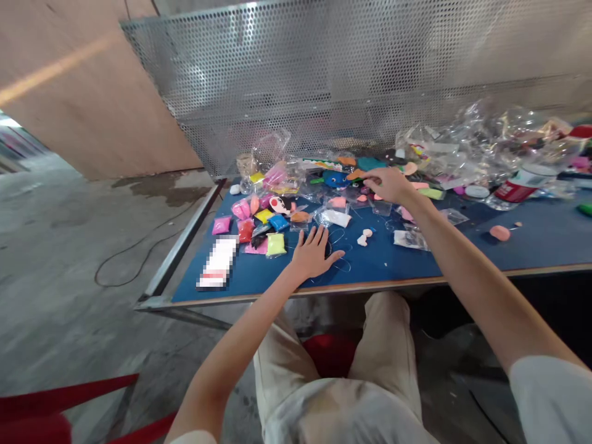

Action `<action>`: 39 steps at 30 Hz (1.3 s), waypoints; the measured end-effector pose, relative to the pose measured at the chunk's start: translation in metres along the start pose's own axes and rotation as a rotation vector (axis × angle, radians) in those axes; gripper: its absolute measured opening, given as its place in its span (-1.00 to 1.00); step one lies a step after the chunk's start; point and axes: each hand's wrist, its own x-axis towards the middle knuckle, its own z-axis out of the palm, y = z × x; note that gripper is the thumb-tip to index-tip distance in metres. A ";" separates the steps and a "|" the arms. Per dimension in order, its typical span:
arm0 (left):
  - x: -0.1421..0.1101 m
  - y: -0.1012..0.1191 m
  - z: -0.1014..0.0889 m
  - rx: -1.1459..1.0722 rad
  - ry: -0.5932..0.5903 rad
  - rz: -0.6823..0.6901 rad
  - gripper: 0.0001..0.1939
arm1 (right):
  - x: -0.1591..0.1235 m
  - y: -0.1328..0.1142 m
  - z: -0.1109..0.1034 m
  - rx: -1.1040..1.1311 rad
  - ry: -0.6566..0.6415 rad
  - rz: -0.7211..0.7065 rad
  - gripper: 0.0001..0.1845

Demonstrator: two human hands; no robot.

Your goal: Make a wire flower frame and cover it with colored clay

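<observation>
Packets (276, 244) lie left of the left hand (312, 254), its grip released; the right hand (386, 185) touches an orange piece (355, 175), but whether it grasps, I cannot tell.

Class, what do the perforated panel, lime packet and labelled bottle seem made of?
Perforated panel: probably bare metal, grey with bright glints.
Lime packet: likely glossy plastic film, showing pale highlights.
Labelled bottle: apparently smooth plastic, clear at one end.
</observation>
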 end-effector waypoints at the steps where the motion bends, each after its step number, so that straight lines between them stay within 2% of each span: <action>1: 0.001 0.002 0.001 0.017 0.027 -0.017 -0.01 | -0.010 0.000 -0.002 -0.012 -0.068 -0.011 -0.63; 4: 0.002 0.008 0.003 0.061 0.107 -0.079 0.03 | -0.044 -0.003 -0.002 0.051 -0.336 -0.122 -0.59; 7: 0.001 0.012 0.001 0.054 0.036 -0.090 0.02 | -0.071 -0.014 0.002 0.112 -0.542 -0.238 -0.54; 9: -0.001 0.012 -0.001 0.052 0.002 -0.085 0.01 | -0.080 -0.021 0.002 0.128 -0.613 -0.226 -0.54; 12: -0.003 0.011 -0.003 0.053 0.016 -0.076 0.01 | -0.079 -0.028 -0.005 0.153 -0.687 -0.081 -0.50; 14: -0.003 0.010 -0.002 0.043 0.032 -0.068 0.00 | -0.069 -0.030 -0.010 0.160 -0.618 -0.003 -0.48; 16: -0.003 0.008 0.000 0.028 0.051 -0.059 0.00 | -0.053 -0.032 -0.010 0.146 -0.448 0.013 -0.49; 17: -0.002 0.008 0.000 0.020 0.056 -0.056 0.00 | -0.043 -0.032 -0.008 0.127 -0.362 0.019 -0.51; 19: -0.002 0.007 0.002 0.006 0.056 -0.054 0.01 | -0.023 -0.034 0.003 0.105 -0.271 0.024 -0.55; 24: 0.001 0.008 0.007 -0.018 0.056 -0.055 0.02 | 0.023 -0.041 0.043 0.097 -0.154 0.000 -0.67; 28: 0.005 -0.002 -0.007 -0.090 0.034 -0.047 0.01 | 0.037 -0.048 0.058 0.109 -0.120 -0.023 -0.71; 30: 0.005 -0.015 -0.022 -0.148 0.045 -0.014 -0.07 | 0.033 -0.053 0.058 0.105 -0.159 -0.086 -0.75; 32: 0.002 -0.029 -0.036 -0.125 0.145 0.038 -0.11 | 0.020 -0.060 0.057 0.112 -0.248 -0.148 -0.75; 34: -0.005 -0.042 -0.042 -0.047 0.206 0.111 -0.10 | -0.001 -0.069 0.057 0.123 -0.354 -0.231 -0.74; 36: -0.014 -0.052 -0.038 0.034 0.180 0.158 -0.08 | -0.027 -0.078 0.058 0.129 -0.398 -0.303 -0.72; 39: -0.026 -0.062 -0.023 0.099 0.091 0.152 -0.03 | -0.066 -0.084 0.058 0.167 -0.441 -0.336 -0.61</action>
